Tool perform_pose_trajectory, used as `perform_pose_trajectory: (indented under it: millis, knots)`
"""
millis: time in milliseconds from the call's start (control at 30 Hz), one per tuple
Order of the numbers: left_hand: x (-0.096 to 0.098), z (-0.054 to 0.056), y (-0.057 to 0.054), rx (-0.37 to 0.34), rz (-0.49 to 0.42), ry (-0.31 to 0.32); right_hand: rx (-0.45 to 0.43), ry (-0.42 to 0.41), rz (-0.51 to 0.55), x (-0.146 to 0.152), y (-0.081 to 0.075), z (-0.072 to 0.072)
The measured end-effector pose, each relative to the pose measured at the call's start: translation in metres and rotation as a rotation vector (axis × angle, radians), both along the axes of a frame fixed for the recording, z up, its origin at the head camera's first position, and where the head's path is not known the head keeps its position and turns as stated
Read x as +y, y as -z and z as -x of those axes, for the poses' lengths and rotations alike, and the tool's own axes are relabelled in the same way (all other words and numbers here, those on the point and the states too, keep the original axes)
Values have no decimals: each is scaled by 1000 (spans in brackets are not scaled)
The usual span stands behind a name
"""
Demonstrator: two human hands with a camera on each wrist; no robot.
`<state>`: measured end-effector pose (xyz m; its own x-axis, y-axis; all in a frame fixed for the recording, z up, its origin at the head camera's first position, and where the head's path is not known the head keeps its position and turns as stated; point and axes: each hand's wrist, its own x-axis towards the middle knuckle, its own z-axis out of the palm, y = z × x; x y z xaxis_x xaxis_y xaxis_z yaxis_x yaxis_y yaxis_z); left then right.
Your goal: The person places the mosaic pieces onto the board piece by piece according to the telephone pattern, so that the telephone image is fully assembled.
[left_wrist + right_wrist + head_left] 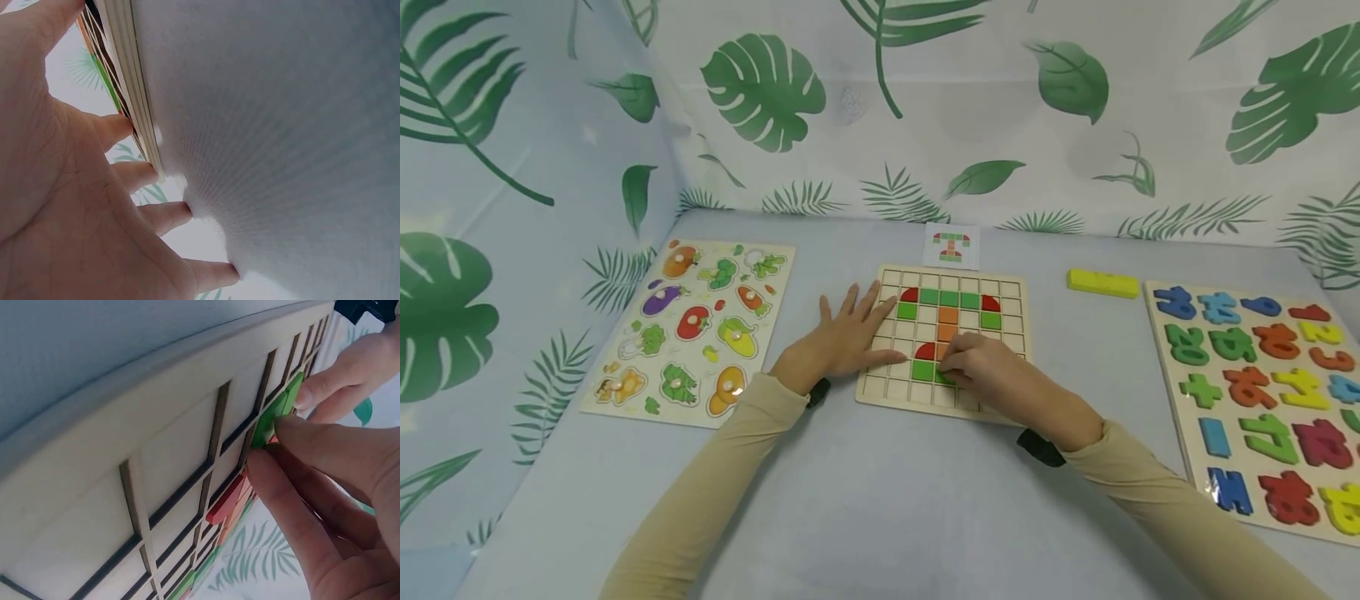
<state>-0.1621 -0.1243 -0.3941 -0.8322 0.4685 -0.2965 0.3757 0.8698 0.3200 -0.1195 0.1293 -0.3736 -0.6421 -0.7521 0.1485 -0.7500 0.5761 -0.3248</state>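
Note:
A wooden grid board [891,395] holds green squares, orange squares and red quarter-round pieces [924,351], laid in a T-like pattern. My left hand [844,340] lies with fingers spread along its left side, thumb and index finger on the board. In the left wrist view, other fingertips [169,215] reach past the board's edge to the cloth. My right hand [988,367] pinches a green square tile [266,425] between thumb and index finger, at a cell in the lower part of the grid. Another green square [922,370] sits beside it; the right fingers partly hide nearby pieces.
A pattern card [951,247] lies behind the board. To the left is a vegetable puzzle [688,333]; to the right, a number puzzle board [1180,400]. A yellow block [1102,283] rests at the back right. Leaf-print cloth [917,125] hangs behind the table.

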Motion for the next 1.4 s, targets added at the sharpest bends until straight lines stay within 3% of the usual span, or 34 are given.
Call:
perform_pose_trajectory:
  millis: [167, 333, 667, 967, 1133, 1400]
  knots:
    - [1, 0, 1, -3, 4, 0, -31, -44, 21, 5, 1, 3]
    - [2, 1, 2, -4, 10, -1, -131, -72, 90, 17, -4, 4]
    - [2, 2, 0, 5, 0, 11, -271, 29, 79, 58, -21, 4]
    - [3, 1, -2, -2, 0, 9, -395, 110, 9, 103, -22, -1]
    - [3, 0, -1, -6, -5, 12, -401, 104, -54, 117, -18, -8]
    - [1, 0, -1, -6, -10, 2, -398, 70, -58, 121, -10, -12]
